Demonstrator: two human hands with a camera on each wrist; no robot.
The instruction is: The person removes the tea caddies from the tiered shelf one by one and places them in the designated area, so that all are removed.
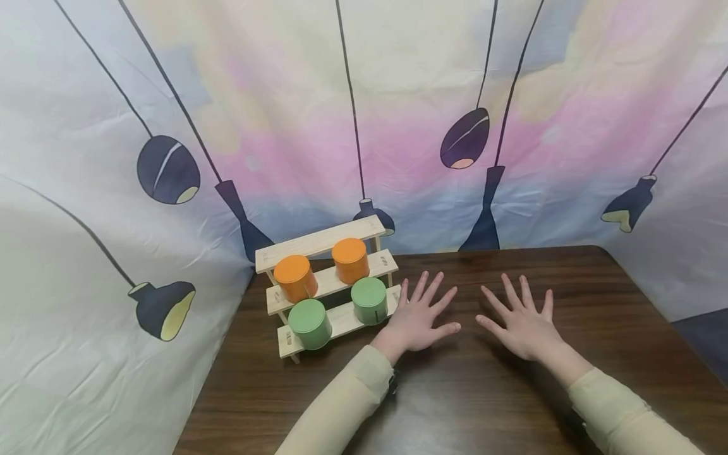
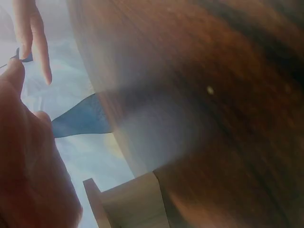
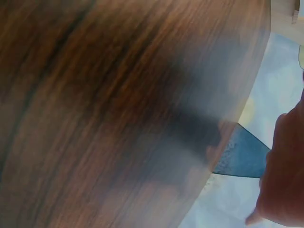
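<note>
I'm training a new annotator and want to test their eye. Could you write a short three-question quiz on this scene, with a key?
1. Which tier of the wooden rack bears the two orange cylinders?
A) top
B) middle
C) bottom
2. True or false: the right hand is clenched into a fist.
3. Which hand is nearer the green cylinders?

Key:
1. B
2. False; its fingers are spread.
3. The left hand.
</note>
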